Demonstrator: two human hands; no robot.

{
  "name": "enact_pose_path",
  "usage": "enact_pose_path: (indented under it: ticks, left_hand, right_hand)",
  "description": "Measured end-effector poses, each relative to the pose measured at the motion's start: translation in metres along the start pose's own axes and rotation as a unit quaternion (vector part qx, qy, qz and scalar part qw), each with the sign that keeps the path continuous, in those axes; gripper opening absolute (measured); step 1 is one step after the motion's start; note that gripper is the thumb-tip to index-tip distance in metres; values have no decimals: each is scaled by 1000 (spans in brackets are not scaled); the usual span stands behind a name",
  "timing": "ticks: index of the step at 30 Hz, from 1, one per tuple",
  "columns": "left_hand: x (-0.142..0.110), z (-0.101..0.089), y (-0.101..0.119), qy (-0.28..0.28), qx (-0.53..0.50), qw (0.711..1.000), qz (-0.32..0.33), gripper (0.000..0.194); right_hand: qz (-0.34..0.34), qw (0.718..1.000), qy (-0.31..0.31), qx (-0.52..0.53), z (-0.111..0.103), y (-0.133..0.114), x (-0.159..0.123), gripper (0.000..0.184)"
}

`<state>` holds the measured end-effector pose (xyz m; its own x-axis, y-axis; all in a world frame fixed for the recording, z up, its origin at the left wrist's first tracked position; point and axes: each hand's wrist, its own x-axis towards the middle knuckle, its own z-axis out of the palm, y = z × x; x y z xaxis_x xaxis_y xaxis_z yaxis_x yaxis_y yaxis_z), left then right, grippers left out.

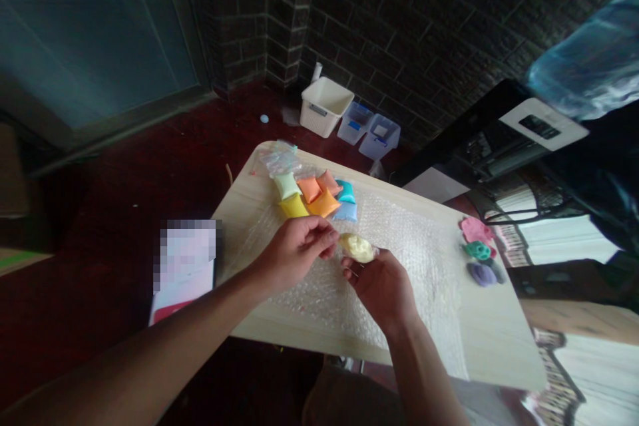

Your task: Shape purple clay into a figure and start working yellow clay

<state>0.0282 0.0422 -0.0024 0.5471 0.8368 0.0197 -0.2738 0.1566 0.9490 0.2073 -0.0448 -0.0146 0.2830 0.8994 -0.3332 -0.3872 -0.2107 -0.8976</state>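
A pale yellow packet of soft clay (357, 247) in clear wrap is held above the bubble wrap (399, 233). My right hand (383, 285) grips its right end and underside, fingers curled. My left hand (299, 247) is closed in a pinch at the packet's left end; whether a bit of wrapper sits between those fingertips is too small to tell. Just beyond my left hand lie several clay packets: a yellow one (293, 206), a light green one (285, 184), an orange one (324, 202), a teal one (345, 191) and a light blue one (345, 212).
Pink clay (476, 229), a green piece (478, 250) and a purple piece (482, 273) lie along the table's (499, 339) right side. Clear plastic bags (280, 160) rest at the far left corner. A white basket (324, 106) and clear bins (379, 136) stand on the floor beyond.
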Motion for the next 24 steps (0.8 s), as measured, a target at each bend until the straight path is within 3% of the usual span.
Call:
enact_pose_path:
  ticks: [3, 5, 7, 9, 10, 13, 17, 24]
  left_hand:
    - [-2, 1, -5, -17, 34, 999, -3, 29]
    - [-3, -1, -7, -26, 51, 998, -15, 30]
    - [-3, -2, -5, -24, 67, 997, -22, 31]
    - [-4, -3, -1, -18, 95, 995, -16, 34]
    - [-5, -3, 1, -18, 114, 993, -10, 35]
    - [-10, -1, 6, -30, 158, 987, 2, 34]
    - [-14, 2, 5, -43, 184, 982, -3, 28]
    - [-14, 1, 8, -83, 245, 966, -21, 27]
  right_hand:
    - [60, 998, -10, -8, 1, 6, 4, 31]
    - [58, 997, 42, -20, 0, 7, 4, 28]
    - [-30, 988, 137, -58, 0, 4, 1, 23]
    - [-173, 954, 199, -140, 1, -3, -7, 23]
    - [-244, 930, 188, -201, 3, -7, -11, 23]
    - [-318, 881, 62, -345, 8, -16, -23, 22]
    - [-342, 833, -9, -436, 12, -20, -30, 6]
    - [-332, 777, -42, -533, 12, -24, -31, 11]
